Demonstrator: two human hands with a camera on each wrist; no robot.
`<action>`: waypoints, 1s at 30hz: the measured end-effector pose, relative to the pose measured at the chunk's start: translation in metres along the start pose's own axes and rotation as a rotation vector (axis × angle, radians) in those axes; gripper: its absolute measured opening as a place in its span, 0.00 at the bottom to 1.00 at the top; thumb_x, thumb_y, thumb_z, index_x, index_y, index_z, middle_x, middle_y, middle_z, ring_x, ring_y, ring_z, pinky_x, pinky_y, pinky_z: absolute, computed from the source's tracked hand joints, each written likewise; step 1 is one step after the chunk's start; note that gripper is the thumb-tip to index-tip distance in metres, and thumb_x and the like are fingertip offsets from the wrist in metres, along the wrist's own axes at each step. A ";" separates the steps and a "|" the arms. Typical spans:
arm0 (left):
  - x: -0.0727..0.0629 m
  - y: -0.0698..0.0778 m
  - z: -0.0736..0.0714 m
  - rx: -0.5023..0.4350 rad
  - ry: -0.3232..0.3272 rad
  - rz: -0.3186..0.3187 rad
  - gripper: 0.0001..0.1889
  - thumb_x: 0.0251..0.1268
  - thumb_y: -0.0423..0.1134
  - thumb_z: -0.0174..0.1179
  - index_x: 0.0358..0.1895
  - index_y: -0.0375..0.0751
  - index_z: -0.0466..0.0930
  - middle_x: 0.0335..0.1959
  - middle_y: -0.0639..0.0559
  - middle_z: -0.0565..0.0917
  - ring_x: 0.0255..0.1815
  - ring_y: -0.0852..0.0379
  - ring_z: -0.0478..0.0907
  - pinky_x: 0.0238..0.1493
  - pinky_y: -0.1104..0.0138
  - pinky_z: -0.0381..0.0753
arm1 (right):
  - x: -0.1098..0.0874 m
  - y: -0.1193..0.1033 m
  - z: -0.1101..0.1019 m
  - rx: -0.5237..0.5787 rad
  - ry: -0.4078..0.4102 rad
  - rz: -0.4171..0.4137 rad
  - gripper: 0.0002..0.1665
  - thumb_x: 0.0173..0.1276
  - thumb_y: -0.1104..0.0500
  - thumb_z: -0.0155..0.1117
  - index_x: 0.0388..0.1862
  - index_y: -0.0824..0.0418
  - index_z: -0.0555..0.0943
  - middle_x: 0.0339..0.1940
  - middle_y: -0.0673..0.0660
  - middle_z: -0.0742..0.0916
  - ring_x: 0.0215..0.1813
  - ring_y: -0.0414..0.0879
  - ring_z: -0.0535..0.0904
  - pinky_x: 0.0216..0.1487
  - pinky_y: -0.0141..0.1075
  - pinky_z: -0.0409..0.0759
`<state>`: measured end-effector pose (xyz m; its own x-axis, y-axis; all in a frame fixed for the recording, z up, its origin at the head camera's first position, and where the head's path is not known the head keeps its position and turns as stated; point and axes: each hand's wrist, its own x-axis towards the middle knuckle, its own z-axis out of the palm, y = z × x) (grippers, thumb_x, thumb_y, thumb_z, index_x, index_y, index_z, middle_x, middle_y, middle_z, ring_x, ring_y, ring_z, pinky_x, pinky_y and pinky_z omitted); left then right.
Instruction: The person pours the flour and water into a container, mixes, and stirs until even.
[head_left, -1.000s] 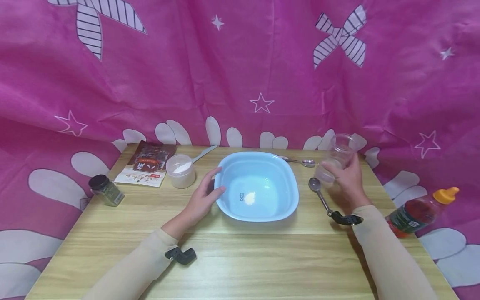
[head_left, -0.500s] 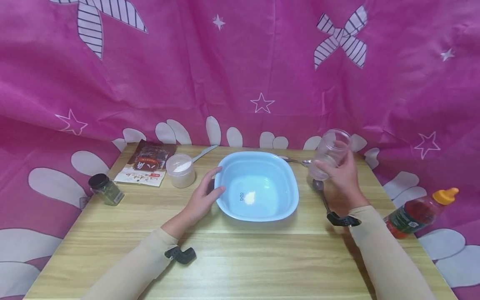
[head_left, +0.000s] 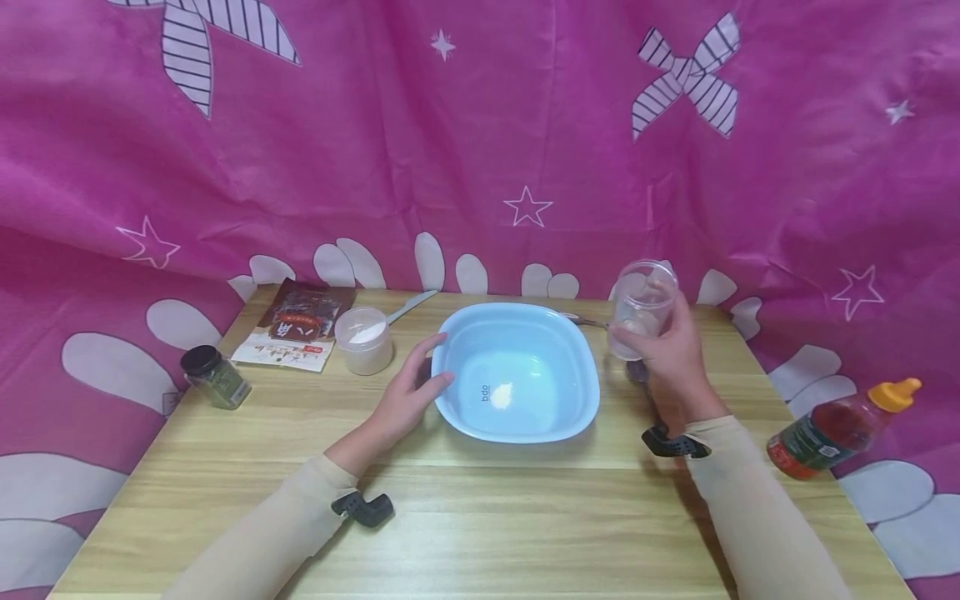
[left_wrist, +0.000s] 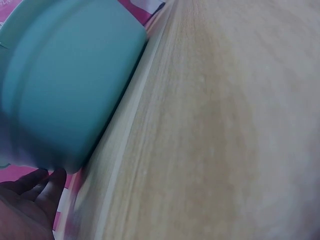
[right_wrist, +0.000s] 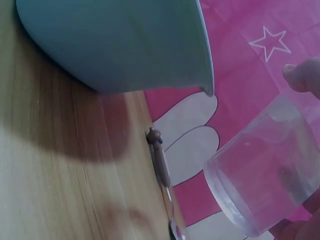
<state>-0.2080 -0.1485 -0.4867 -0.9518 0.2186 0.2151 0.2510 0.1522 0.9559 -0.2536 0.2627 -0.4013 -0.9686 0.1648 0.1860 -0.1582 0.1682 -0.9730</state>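
Gripping the clear cup [head_left: 640, 298] in the curled fingers of the right hand [head_left: 670, 342], aloft right of the basin [head_left: 525, 375] touched by the spread-fingered left hand [head_left: 401, 402], risking, if filled (hard to see), spilling through overtilting

the right hand [head_left: 666, 352] is covering part of the clear plastic cup [head_left: 640, 307], and both are obscuring the bowl of the far silver metal spoon [head_left: 588, 321]. print on the red-filled, yellow-capped clear bottle [head_left: 840, 427] is showing too small to read. the left wrist view is cropping the light blue plastic basin [left_wrist: 75, 85] and the left hand [left_wrist: 31, 207].
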 end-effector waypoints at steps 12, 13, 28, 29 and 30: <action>0.000 0.003 0.001 0.007 0.003 -0.007 0.36 0.84 0.44 0.62 0.89 0.54 0.61 0.86 0.35 0.68 0.83 0.35 0.70 0.81 0.42 0.71 | -0.006 -0.008 0.012 -0.254 -0.021 -0.128 0.53 0.61 0.58 0.90 0.82 0.42 0.74 0.74 0.50 0.82 0.76 0.50 0.73 0.79 0.60 0.71; 0.000 0.003 0.001 0.004 0.003 -0.007 0.36 0.84 0.43 0.62 0.89 0.54 0.61 0.86 0.35 0.68 0.83 0.35 0.70 0.81 0.42 0.71 | -0.006 -0.008 0.014 -0.259 -0.028 -0.153 0.52 0.61 0.59 0.90 0.81 0.44 0.75 0.74 0.51 0.82 0.76 0.51 0.73 0.79 0.61 0.71; 0.000 0.001 0.001 -0.005 -0.005 0.002 0.36 0.85 0.44 0.61 0.89 0.53 0.60 0.86 0.35 0.66 0.84 0.34 0.68 0.80 0.42 0.72 | -0.006 -0.011 0.018 -0.540 -0.070 -0.426 0.50 0.57 0.59 0.92 0.78 0.53 0.78 0.71 0.62 0.84 0.71 0.63 0.79 0.71 0.71 0.77; 0.000 0.001 0.001 -0.005 -0.007 0.001 0.36 0.85 0.44 0.61 0.89 0.53 0.60 0.86 0.35 0.66 0.84 0.34 0.69 0.80 0.42 0.72 | -0.006 -0.012 0.018 -0.558 -0.071 -0.437 0.50 0.57 0.59 0.91 0.78 0.54 0.78 0.71 0.62 0.84 0.71 0.63 0.79 0.71 0.72 0.77; 0.000 0.001 0.000 -0.005 -0.008 -0.001 0.36 0.85 0.44 0.61 0.89 0.53 0.60 0.86 0.35 0.66 0.84 0.34 0.68 0.80 0.42 0.72 | -0.007 -0.012 0.019 -0.571 -0.071 -0.452 0.49 0.57 0.59 0.91 0.77 0.54 0.79 0.70 0.62 0.84 0.71 0.64 0.79 0.70 0.73 0.77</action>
<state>-0.2074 -0.1480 -0.4862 -0.9506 0.2260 0.2127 0.2492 0.1473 0.9572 -0.2487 0.2414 -0.3938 -0.8453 -0.1009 0.5247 -0.4398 0.6889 -0.5761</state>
